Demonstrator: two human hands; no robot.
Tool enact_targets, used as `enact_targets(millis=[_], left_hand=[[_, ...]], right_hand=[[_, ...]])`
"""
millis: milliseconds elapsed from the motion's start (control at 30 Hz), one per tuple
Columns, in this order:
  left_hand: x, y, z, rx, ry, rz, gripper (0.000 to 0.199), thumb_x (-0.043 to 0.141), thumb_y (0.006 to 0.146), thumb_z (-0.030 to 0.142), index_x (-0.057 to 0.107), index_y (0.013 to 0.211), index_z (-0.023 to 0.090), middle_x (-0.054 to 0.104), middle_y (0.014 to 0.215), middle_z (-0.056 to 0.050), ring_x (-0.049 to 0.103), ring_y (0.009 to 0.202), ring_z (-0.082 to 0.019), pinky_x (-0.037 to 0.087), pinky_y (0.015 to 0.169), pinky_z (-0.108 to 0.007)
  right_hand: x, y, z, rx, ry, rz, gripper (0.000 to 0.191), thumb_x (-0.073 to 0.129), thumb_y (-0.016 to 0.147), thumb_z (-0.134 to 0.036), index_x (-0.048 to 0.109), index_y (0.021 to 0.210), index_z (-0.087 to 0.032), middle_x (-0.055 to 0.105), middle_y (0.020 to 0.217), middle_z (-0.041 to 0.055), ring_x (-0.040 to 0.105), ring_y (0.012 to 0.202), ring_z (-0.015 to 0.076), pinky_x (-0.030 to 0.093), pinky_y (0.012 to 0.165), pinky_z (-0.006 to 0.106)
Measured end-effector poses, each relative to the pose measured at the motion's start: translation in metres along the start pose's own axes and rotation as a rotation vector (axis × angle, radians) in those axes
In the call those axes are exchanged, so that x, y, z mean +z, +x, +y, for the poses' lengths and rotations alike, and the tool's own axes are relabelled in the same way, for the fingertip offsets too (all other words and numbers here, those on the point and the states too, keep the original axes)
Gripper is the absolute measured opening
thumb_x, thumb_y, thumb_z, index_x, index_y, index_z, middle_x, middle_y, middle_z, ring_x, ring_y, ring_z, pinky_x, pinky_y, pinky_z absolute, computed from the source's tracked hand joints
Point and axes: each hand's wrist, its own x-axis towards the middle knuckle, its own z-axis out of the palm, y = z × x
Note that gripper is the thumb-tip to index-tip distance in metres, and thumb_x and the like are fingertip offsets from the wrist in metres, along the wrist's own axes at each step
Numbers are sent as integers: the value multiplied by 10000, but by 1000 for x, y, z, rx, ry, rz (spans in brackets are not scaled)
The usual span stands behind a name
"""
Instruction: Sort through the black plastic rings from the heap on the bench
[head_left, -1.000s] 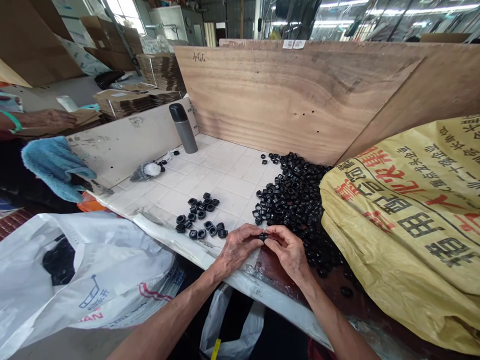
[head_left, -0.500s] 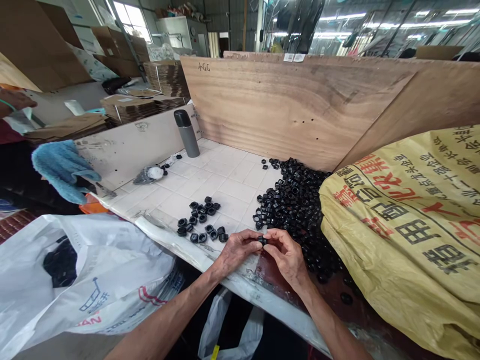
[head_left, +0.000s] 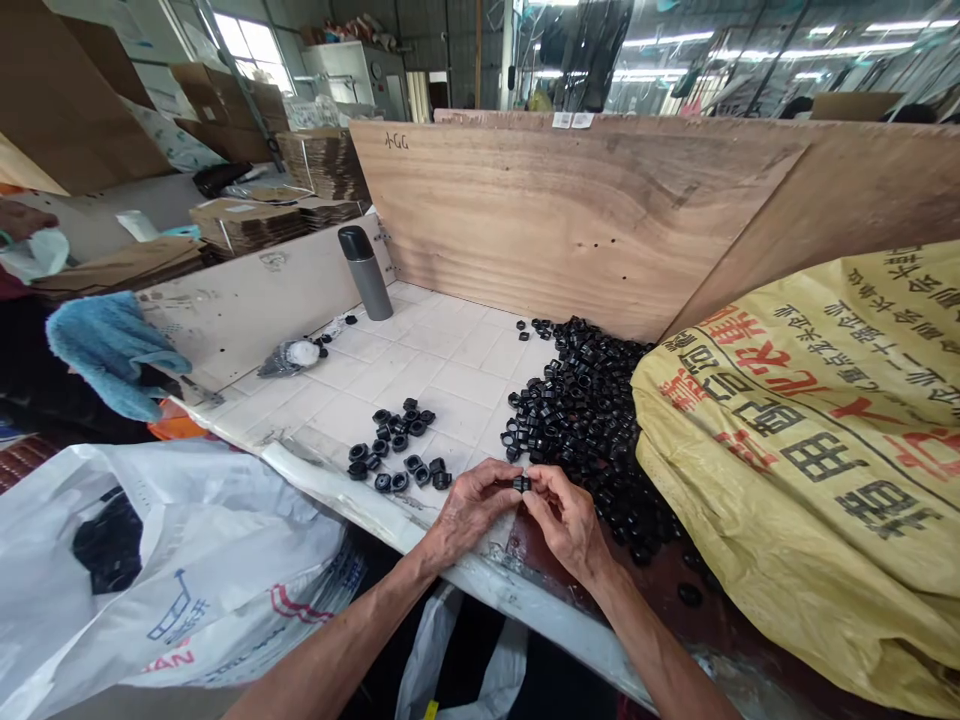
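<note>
Between my fingertips sits a small black plastic nut (head_left: 521,483), held above the near edge of the table. My left hand (head_left: 474,505) pinches it from the left, thumb and forefinger closed. From the other side my right hand (head_left: 564,515) grips it with thumb and fingertips. Just right of my hands spreads a big heap of similar black nuts (head_left: 581,400). A smaller loose group of black nuts (head_left: 397,425) lies to the left on the white tiled tabletop (head_left: 457,375). Fine details of the held piece are too small to make out.
A yellow woven sack (head_left: 795,450) borders the heap at right. A grey flask (head_left: 367,275) stands by the wooden back board (head_left: 570,210). At left are a small plastic bag (head_left: 289,358), a blue cloth (head_left: 112,350) and a white bag (head_left: 225,540). A person's hand (head_left: 26,218) shows far left.
The view has shifted slightly, so the surroundings sit a little further left. Both hands still hold the black nut together, with only a small change in finger position.
</note>
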Motion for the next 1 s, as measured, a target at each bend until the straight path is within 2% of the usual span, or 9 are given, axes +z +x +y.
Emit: enact_targets(millis=[100, 233, 367, 533, 600, 700, 767, 867, 1000], left_hand=[[-1, 0, -3, 46, 17, -16, 265, 711, 861, 340, 728, 1092, 210, 682, 1048, -73, 660, 968, -209, 532, 898, -339], [-2, 1, -4, 143, 59, -12, 256, 706, 871, 318, 727, 1106, 220, 686, 1059, -75, 659, 996, -208, 519, 932, -343], [-2, 2, 1, 106, 60, -23, 253, 697, 878, 323, 732, 1106, 218, 682, 1080, -82, 659, 1003, -213, 520, 935, -347], [-1, 2, 5, 18, -18, 5, 273, 723, 850, 344, 737, 1090, 215, 682, 1077, -80, 658, 1004, -220, 527, 926, -351], [-1, 2, 5, -10, -24, 21, 273, 741, 830, 355, 750, 1062, 211, 685, 1060, -79, 656, 1005, -225, 522, 942, -360], [-3, 2, 5, -69, -45, 18, 284, 753, 814, 370, 763, 1044, 203, 689, 1062, -83, 653, 1010, -233, 519, 953, -371], [-3, 3, 5, -126, -92, 7, 300, 769, 796, 372, 764, 1038, 196, 692, 1071, -83, 657, 1005, -233, 523, 944, -370], [-4, 4, 6, -186, -201, -2, 325, 810, 748, 368, 753, 1005, 177, 708, 1032, -74, 671, 958, -222, 527, 928, -373], [-1, 4, 8, -226, -337, 9, 361, 828, 727, 363, 707, 1001, 160, 726, 939, -60, 679, 860, -192, 533, 879, -365]], right_hand=[[1, 0, 3, 5, -66, -12, 146, 512, 970, -330, 622, 975, -234, 653, 691, 0, 623, 618, 174, 496, 628, 262], [6, 1, 7, -58, -201, 1, 302, 452, 998, -356, 590, 761, -230, 592, 604, 1, 561, 549, 161, 418, 579, 259], [6, 3, -1, -41, -195, -8, 430, 407, 1014, -397, 511, 632, -230, 516, 558, -8, 481, 515, 149, 374, 568, 265], [3, 6, -10, 146, 19, -10, 325, 524, 965, -422, 538, 706, -226, 519, 580, -41, 488, 536, 137, 388, 534, 237], [2, 7, -8, 169, 64, -4, 302, 549, 951, -407, 544, 709, -226, 520, 579, -47, 490, 529, 133, 397, 525, 233], [1, 6, -5, 101, 34, -8, 187, 576, 932, -344, 601, 791, -224, 577, 647, -30, 531, 576, 145, 437, 570, 243], [0, 6, -4, 10, 0, -10, 113, 573, 927, -292, 641, 869, -224, 631, 747, 2, 585, 673, 169, 480, 657, 269], [-1, 5, -5, -108, 10, -4, 158, 532, 944, -242, 682, 991, -230, 671, 919, 52, 635, 868, 210, 513, 812, 323], [1, 7, -5, -65, 74, 16, 164, 595, 930, -281, 711, 1039, -240, 678, 978, 60, 653, 872, 210, 540, 772, 318]])
